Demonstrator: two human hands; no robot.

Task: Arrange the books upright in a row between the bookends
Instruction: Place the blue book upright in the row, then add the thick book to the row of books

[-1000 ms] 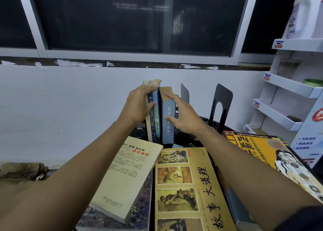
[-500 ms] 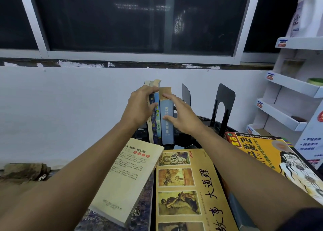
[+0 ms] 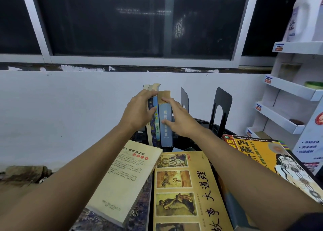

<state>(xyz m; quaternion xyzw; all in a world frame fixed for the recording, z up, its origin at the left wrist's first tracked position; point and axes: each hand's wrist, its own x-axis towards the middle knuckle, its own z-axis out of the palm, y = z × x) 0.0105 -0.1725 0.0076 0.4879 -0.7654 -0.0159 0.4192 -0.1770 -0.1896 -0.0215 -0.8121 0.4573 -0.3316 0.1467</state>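
The left hand (image 3: 138,111) clasps the upright books (image 3: 166,134), fingers curled, from nine o'clock; the right hand (image 3: 177,120) presses them, fingers straight, from three o'clock.

A dark window (image 3: 136,21) in a white frame tops a white wall (image 3: 61,112); white shelves (image 3: 288,89) stand right.
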